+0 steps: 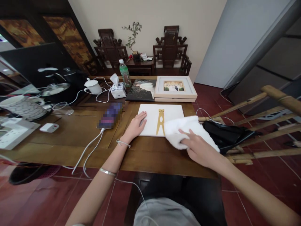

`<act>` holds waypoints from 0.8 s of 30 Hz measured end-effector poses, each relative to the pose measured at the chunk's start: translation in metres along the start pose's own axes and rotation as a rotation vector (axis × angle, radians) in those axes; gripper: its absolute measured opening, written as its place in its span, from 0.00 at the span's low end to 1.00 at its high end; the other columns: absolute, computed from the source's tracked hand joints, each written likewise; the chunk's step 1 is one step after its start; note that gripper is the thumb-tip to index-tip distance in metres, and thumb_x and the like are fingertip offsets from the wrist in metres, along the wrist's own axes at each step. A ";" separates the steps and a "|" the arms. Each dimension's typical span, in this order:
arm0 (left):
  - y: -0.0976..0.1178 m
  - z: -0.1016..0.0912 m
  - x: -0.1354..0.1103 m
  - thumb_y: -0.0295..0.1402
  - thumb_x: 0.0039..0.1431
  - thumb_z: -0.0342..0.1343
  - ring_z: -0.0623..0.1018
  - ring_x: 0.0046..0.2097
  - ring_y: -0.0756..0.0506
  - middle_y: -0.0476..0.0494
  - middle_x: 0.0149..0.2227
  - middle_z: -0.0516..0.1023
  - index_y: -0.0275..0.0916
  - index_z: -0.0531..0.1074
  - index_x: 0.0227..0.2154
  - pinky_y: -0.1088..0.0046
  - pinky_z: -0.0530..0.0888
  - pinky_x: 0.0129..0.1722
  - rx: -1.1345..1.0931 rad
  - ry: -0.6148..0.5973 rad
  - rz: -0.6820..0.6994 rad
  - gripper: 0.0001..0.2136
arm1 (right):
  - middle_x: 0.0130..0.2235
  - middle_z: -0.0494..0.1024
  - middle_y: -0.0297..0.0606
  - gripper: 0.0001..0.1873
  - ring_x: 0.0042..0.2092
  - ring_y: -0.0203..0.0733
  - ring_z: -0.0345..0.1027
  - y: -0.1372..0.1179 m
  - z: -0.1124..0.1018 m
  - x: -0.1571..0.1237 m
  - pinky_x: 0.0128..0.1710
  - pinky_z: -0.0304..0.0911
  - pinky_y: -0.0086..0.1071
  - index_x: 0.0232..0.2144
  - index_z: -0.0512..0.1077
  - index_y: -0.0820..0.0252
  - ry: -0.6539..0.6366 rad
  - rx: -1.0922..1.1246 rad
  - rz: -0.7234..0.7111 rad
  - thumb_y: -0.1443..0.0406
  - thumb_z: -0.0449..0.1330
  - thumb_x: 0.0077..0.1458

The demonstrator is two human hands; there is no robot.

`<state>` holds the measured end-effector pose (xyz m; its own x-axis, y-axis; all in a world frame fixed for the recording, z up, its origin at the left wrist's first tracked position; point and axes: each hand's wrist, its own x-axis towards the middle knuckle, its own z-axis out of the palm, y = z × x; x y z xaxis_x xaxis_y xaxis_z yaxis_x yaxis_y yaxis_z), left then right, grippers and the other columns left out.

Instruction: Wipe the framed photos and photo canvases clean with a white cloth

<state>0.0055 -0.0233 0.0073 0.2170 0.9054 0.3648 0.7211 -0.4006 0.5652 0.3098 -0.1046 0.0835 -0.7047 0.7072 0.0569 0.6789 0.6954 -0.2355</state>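
A flat white board [150,121] lies on the wooden table, with a long yellow animal-shaped figure [160,121] on its face. My left hand [137,125] rests flat on the board's left edge, fingers stretched out. In my right hand [196,147] is a fluffy white towel [182,125], which my fingers press and gather. The towel covers the board's lower right corner and reaches over the table's right edge.
Behind the board lie a framed picture [175,88] and a dark photo panel [141,90]. To the left are a phone [110,115] on a cable, a tissue box [118,90], a green bottle [124,73] and a lidded cup [92,86]. A bamboo chair [254,103] stands right.
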 end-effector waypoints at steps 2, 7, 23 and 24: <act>-0.001 0.000 0.000 0.36 0.63 0.46 0.64 0.64 0.39 0.35 0.60 0.68 0.33 0.70 0.54 0.54 0.59 0.64 -0.010 -0.008 -0.009 0.20 | 0.52 0.76 0.45 0.26 0.61 0.50 0.60 -0.007 -0.004 -0.011 0.61 0.51 0.49 0.39 0.75 0.59 -0.045 0.007 -0.012 0.79 0.47 0.43; -0.002 0.001 0.000 0.37 0.63 0.46 0.64 0.64 0.39 0.36 0.60 0.67 0.34 0.70 0.54 0.54 0.57 0.65 -0.026 -0.009 -0.026 0.20 | 0.40 0.80 0.43 0.25 0.47 0.50 0.71 0.011 -0.011 0.007 0.48 0.63 0.40 0.40 0.76 0.59 -0.041 -0.023 0.073 0.77 0.47 0.44; 0.000 -0.001 -0.001 0.38 0.64 0.45 0.63 0.64 0.40 0.34 0.61 0.67 0.33 0.69 0.55 0.55 0.57 0.65 -0.010 -0.019 -0.024 0.21 | 0.51 0.76 0.48 0.29 0.55 0.53 0.66 0.073 0.008 0.090 0.54 0.59 0.45 0.47 0.74 0.65 0.162 -0.103 0.140 0.78 0.47 0.44; 0.000 -0.001 -0.002 0.38 0.64 0.45 0.63 0.64 0.40 0.34 0.61 0.67 0.33 0.69 0.55 0.55 0.57 0.65 -0.004 -0.018 -0.023 0.21 | 0.52 0.75 0.49 0.28 0.58 0.53 0.63 0.065 0.010 0.080 0.56 0.57 0.48 0.46 0.74 0.66 0.149 -0.109 0.122 0.79 0.47 0.44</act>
<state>0.0050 -0.0248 0.0073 0.2127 0.9167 0.3383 0.7235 -0.3804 0.5760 0.2953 -0.0042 0.0630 -0.5832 0.7923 0.1794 0.7812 0.6075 -0.1434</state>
